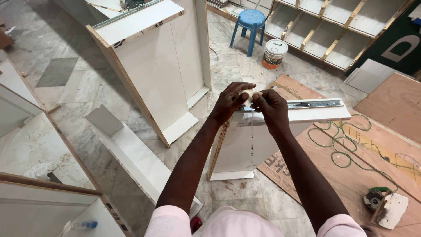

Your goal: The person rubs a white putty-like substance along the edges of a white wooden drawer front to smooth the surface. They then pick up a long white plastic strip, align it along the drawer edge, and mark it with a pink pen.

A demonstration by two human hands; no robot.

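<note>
left hand point(231, 100): pinching a small pale piece point(248, 94) against the right.
right hand point(268, 103): fingertips pinching it too, above the white panel point(245, 145) edge.
metal rail point(313, 104): lies flat along the panel top.

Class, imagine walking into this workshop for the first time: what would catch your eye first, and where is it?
At centre, the left hand and right hand meet over a small pale object, pinched above the top edge of an upright white panel that carries a metal drawer slide. Beyond, a blue plastic stool stands beside a white paint bucket. A green cable loops across the brown boards at right.
</note>
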